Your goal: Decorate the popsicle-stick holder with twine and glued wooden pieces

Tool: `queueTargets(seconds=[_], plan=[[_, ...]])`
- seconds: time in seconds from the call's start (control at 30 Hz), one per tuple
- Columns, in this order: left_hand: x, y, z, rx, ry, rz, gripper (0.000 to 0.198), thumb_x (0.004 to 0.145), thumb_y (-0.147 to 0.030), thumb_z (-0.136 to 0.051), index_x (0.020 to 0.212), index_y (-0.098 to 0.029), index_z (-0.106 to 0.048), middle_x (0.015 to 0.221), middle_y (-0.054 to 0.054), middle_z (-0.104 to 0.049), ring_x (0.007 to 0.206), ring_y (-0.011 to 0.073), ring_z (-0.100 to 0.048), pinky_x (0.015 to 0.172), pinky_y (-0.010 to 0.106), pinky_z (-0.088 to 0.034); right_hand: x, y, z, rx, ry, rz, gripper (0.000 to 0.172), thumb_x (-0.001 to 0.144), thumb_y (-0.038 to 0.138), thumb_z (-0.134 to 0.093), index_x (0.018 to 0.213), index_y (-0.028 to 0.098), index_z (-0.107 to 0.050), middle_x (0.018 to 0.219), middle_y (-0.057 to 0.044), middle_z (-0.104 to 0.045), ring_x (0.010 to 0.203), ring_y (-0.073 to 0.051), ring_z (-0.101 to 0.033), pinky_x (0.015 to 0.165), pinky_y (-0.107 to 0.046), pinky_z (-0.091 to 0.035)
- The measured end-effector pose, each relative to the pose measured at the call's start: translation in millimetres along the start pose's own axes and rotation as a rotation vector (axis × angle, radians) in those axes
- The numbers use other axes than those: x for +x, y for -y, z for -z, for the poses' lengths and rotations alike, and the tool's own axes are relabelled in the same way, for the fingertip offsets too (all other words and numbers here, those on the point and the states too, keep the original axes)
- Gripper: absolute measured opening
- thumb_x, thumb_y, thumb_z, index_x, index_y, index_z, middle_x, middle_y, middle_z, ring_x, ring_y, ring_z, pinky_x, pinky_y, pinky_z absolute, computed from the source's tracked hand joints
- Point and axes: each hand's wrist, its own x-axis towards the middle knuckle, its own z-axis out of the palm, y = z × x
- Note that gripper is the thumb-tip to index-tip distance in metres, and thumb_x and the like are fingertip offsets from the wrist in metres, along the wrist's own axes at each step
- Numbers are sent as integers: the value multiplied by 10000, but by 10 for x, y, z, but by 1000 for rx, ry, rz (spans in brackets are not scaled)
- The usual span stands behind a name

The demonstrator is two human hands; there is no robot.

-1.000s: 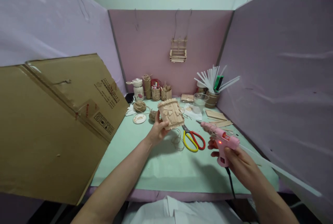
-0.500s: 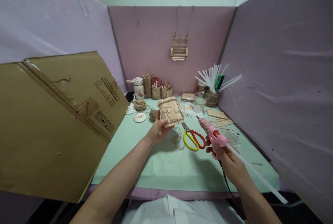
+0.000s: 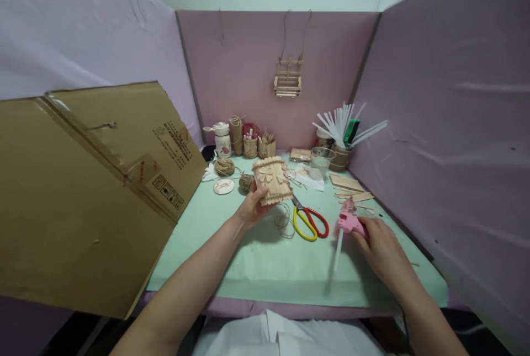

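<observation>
In my left hand [image 3: 253,208] is a small popsicle-stick box [image 3: 273,180] with scalloped edges and petal-shaped wooden pieces on its face, held tilted above the table. My thumb presses on its front; the other fingers go behind it and are hidden. My right hand [image 3: 375,240] is closed around the handle of a pink glue gun [image 3: 350,221], low over the right of the table. The gun's nozzle points away from me, and a white glue stick [image 3: 338,251] sticks out of its back. Between my hands lie scissors [image 3: 310,223] with one yellow and one red handle.
A cardboard sheet [image 3: 95,196] leans at the left. Twine balls [image 3: 224,166], a white lid [image 3: 224,186], a bottle [image 3: 222,141] and stick cups [image 3: 267,146] stand behind. Wooden strips [image 3: 345,182] and a pot of glue sticks [image 3: 340,157] are at the right. A stick basket [image 3: 287,84] hangs on the back panel.
My right hand has moved the glue gun right and lower, turning it so the glue stick now points toward me and leftward. The left hand keeps the wooden box in nearly the same place.
</observation>
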Motion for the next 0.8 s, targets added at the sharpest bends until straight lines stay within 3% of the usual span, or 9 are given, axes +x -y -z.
queueTargets(seconds=[0.17, 0.23, 0.3, 0.37, 0.47, 0.53, 0.63, 0.8], plan=[[8, 12, 10, 10, -10, -10, 811, 668, -362, -782, 1394, -268, -432, 1285, 87, -644, 1265, 325, -541, 1044, 483, -432, -63, -349, -114, -324, 190, -83, 296, 864, 334, -506, 982, 110, -660, 931, -183, -662, 892, -345, -612, 839, -466, -450], [6, 8, 0, 9, -25, -9, 812, 665, -345, -778, 1395, -265, -430, 1282, 87, -646, 1253, 325, -551, 1035, 480, -438, -68, -364, -69, -352, 236, -115, 317, 856, 351, -534, 1026, 119, -667, 992, -187, -673, 920, -350, -618, 816, -459, -456], [0, 3, -15, 15, -36, -8, 787, 668, -337, -772, 1379, -249, -447, 1286, 96, -642, 1250, 334, -552, 1025, 486, -445, -45, -271, 31, -370, 186, -150, 352, 836, 369, -566, 1098, 153, -658, 1119, -195, -656, 984, -370, -604, 782, -460, -458], [-8, -1, -30, 19, -38, -10, 750, 669, -326, -769, 1351, -240, -470, 1294, 101, -637, 1247, 344, -552, 1024, 499, -446, 7, -48, 152, -317, 71, -140, 353, 846, 361, -559, 1145, 193, -643, 1201, -181, -632, 1039, -368, -586, 790, -457, -453], [-21, 2, -45, 31, -49, -5, 722, 666, -296, -778, 1323, -290, -476, 1291, 73, -638, 1240, 336, -559, 1028, 513, -445, 114, 486, 264, 14, -63, 103, 232, 917, 335, -498, 1042, 220, -656, 1061, -119, -679, 973, -277, -613, 836, -391, -438], [-27, 9, -54, 56, -61, -2, 737, 661, -282, -788, 1319, -320, -458, 1283, 59, -637, 1224, 329, -572, 1014, 521, -455, 184, 877, 248, 176, -125, 247, 190, 950, 327, -492, 933, 236, -657, 944, -77, -687, 923, -240, -614, 821, -363, -412], [-34, 28, -71, 77, -46, -19, 803, 638, -269, -810, 1335, -299, -413, 1275, 81, -628, 1190, 331, -590, 988, 532, -471, 275, 1326, 130, 223, -179, 357, 156, 960, 272, -514, 906, 226, -653, 890, -42, -667, 887, -204, -592, 822, -349, -355], [-33, 71, -90, 88, -19, -69, 952, 604, -223, -832, 1407, -301, -326, 1334, 114, -578, 1231, 324, -558, 1022, 522, -441, 389, 1543, -23, 98, -219, 388, 152, 957, 244, -535, 881, 218, -664, 876, -35, -651, 878, -194, -549, 820, -346, -304]])
